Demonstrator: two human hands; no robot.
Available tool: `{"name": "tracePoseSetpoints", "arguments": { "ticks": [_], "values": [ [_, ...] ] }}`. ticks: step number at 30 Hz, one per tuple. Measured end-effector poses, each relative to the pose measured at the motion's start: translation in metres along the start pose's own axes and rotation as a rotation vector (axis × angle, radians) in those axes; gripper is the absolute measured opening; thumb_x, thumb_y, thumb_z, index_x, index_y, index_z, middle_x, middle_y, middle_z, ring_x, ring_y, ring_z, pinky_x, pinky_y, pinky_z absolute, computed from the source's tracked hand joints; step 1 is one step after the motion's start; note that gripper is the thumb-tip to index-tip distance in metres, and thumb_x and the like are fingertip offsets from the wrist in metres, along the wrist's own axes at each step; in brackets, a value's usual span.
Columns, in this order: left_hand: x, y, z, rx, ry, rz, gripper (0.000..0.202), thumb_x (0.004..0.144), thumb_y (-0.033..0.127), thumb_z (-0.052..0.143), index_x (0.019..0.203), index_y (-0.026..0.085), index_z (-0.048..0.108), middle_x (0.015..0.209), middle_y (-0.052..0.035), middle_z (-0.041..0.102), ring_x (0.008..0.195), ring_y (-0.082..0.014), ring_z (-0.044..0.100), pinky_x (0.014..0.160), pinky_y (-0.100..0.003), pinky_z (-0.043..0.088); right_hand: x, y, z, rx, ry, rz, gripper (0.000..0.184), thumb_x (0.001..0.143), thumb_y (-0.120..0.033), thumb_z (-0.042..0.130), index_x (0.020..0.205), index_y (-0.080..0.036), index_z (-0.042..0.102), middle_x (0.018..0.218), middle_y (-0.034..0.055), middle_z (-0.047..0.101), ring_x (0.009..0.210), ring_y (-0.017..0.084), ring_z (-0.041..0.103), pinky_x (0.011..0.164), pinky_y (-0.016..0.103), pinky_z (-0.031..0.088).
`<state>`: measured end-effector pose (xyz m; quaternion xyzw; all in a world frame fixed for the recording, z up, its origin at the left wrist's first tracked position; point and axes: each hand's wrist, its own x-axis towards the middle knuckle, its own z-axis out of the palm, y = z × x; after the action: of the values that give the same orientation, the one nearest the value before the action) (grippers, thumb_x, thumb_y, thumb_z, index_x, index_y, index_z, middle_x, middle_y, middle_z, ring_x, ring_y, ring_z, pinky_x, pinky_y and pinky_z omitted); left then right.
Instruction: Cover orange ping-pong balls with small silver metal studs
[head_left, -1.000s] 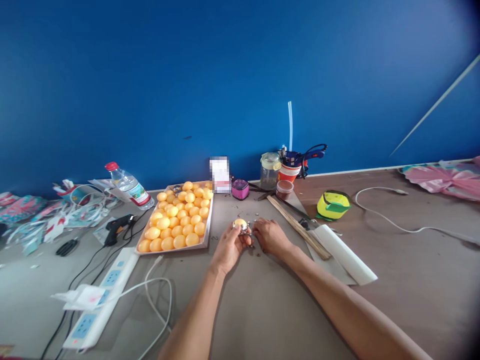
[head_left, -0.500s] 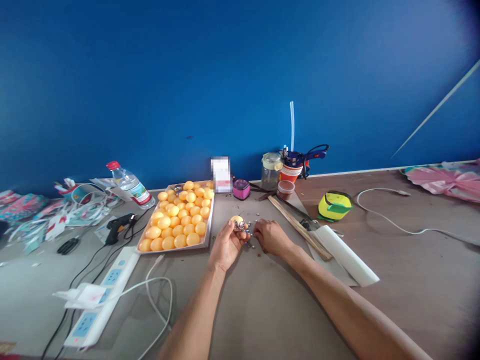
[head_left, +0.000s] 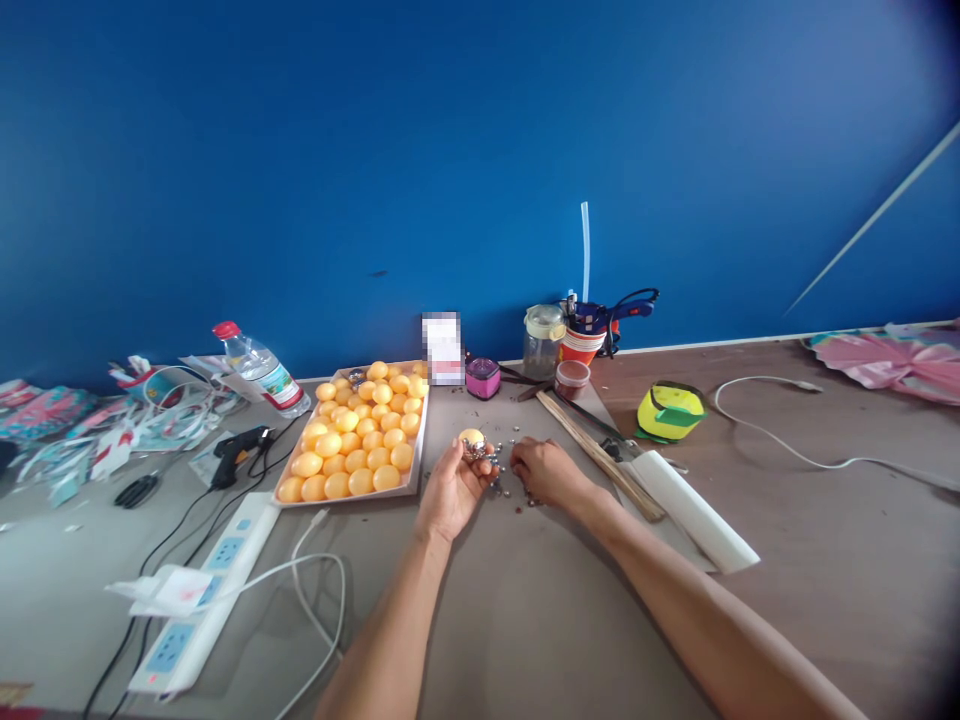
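Observation:
My left hand [head_left: 452, 488] is closed round an orange ping-pong ball [head_left: 472, 437] whose lower side is covered with small shiny silver pieces. To its right, my right hand [head_left: 546, 468] rests low over the table with its fingers bent together; what they pinch, if anything, is hidden. Small silver beads [head_left: 506, 493] lie scattered on the grey table between and around both hands. Left of the hands, a shallow tray [head_left: 415, 480] is filled with several orange ping-pong balls [head_left: 361, 480], and one near its back carries silver pieces too.
A power strip [head_left: 225, 560] with white cables and a black glue gun [head_left: 238, 455] lie at left, near a plastic bottle [head_left: 274, 380]. Behind the hands stand a purple box [head_left: 482, 379], a jar [head_left: 543, 345] and a cup [head_left: 581, 347]. Wooden sticks [head_left: 600, 455] and a yellow-green roll [head_left: 670, 412] lie right.
My right hand has shifted very slightly right, away from the ball. My left hand has tilted the ball a little and still holds it in nearly the same place.

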<state>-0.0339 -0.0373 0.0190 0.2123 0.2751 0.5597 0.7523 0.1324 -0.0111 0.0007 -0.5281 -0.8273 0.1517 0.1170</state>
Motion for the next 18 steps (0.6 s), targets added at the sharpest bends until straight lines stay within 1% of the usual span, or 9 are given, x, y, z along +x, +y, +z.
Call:
{"name": "tracePoseSetpoints", "arguments": {
  "ticks": [2,4,8,10,13,15,18],
  "values": [
    [-0.0001,0.0003,0.0001,0.000,0.001,-0.001,0.026,0.080,0.036,0.060,0.087,0.012,0.060,0.084,-0.0076,0.063,0.060,-0.0092,0.052,0.071,-0.030,0.049,-0.0005,-0.0020,-0.0004,0.007,0.050,0.003,0.012,0.080,-0.017,0.050,0.080,-0.018,0.062,0.086,0.0054,0.064,0.082,0.017,0.059,0.076,0.027,0.034],
    [0.0000,0.0005,0.0000,0.000,0.002,-0.003,0.026,0.080,0.037,0.060,0.087,0.012,0.060,0.084,-0.0073,0.063,0.060,-0.0091,0.052,0.070,-0.030,0.048,-0.0008,-0.0035,-0.0015,0.066,0.128,0.000,0.012,0.079,-0.016,0.050,0.079,-0.018,0.062,0.087,0.0056,0.063,0.085,0.017,0.058,0.076,0.028,0.035],
    [0.0003,0.0000,-0.0005,0.001,0.010,-0.006,0.026,0.080,0.038,0.060,0.086,0.012,0.060,0.083,-0.0068,0.063,0.060,-0.0092,0.052,0.070,-0.030,0.048,0.0003,-0.0030,-0.0022,0.335,0.267,-0.011,0.013,0.075,-0.012,0.050,0.072,-0.018,0.061,0.094,0.0060,0.063,0.087,0.017,0.057,0.075,0.028,0.037],
    [0.0005,-0.0004,-0.0007,0.003,0.013,-0.005,0.025,0.080,0.037,0.060,0.086,0.012,0.060,0.082,-0.0068,0.064,0.060,-0.0095,0.052,0.069,-0.030,0.048,0.0021,-0.0015,-0.0010,0.505,0.284,0.012,0.013,0.073,-0.013,0.050,0.072,-0.018,0.062,0.089,0.0046,0.064,0.079,0.016,0.057,0.071,0.027,0.039],
    [0.0006,-0.0007,-0.0006,0.009,0.017,-0.002,0.026,0.079,0.038,0.061,0.086,0.013,0.060,0.082,-0.0068,0.064,0.059,-0.0097,0.052,0.068,-0.030,0.048,0.0051,-0.0003,0.0014,0.782,0.285,0.100,0.009,0.074,-0.021,0.052,0.074,-0.019,0.061,0.069,-0.0001,0.062,0.061,0.013,0.053,0.059,0.025,0.038],
    [0.0005,-0.0007,0.0001,0.017,0.016,-0.003,0.026,0.079,0.038,0.061,0.085,0.013,0.060,0.081,-0.0066,0.064,0.059,-0.0098,0.053,0.069,-0.030,0.048,0.0063,-0.0015,0.0019,0.983,0.296,0.152,0.009,0.073,-0.027,0.056,0.076,-0.019,0.059,0.063,-0.0028,0.059,0.050,0.010,0.046,0.050,0.023,0.033],
    [0.0001,-0.0012,0.0014,0.045,0.002,-0.006,0.024,0.079,0.037,0.061,0.085,0.013,0.060,0.080,-0.0063,0.064,0.059,-0.0103,0.053,0.067,-0.029,0.047,0.0059,-0.0065,0.0004,1.248,0.291,0.177,0.017,0.070,-0.034,0.062,0.074,-0.019,0.056,0.058,-0.0050,0.054,0.044,0.007,0.036,0.044,0.021,0.026]
  ]
}}
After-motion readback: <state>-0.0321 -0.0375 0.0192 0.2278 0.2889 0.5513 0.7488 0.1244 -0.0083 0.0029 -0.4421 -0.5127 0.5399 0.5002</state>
